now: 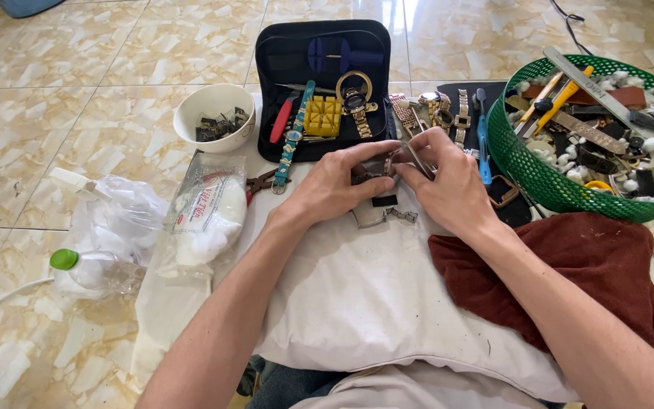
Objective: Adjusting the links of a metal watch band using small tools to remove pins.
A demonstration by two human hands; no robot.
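My left hand (332, 185) grips a small watch (373, 176) over a white cloth (357, 295) that covers my lap. A metal bracelet (387, 217) hangs from the watch onto the cloth. My right hand (448, 182) meets the left at the watch and holds a thin metal tool (416, 157) whose tip is against it. Most of the watch is hidden by my fingers.
An open black tool case (323, 57) with a yellow block, a gold watch and hand tools lies ahead. A white bowl (213, 106) of small parts, a bag of cotton (207, 216), a green-capped bottle (88, 269), a green basket (562, 185) of tools, and a brown cloth (569, 265) surround me.
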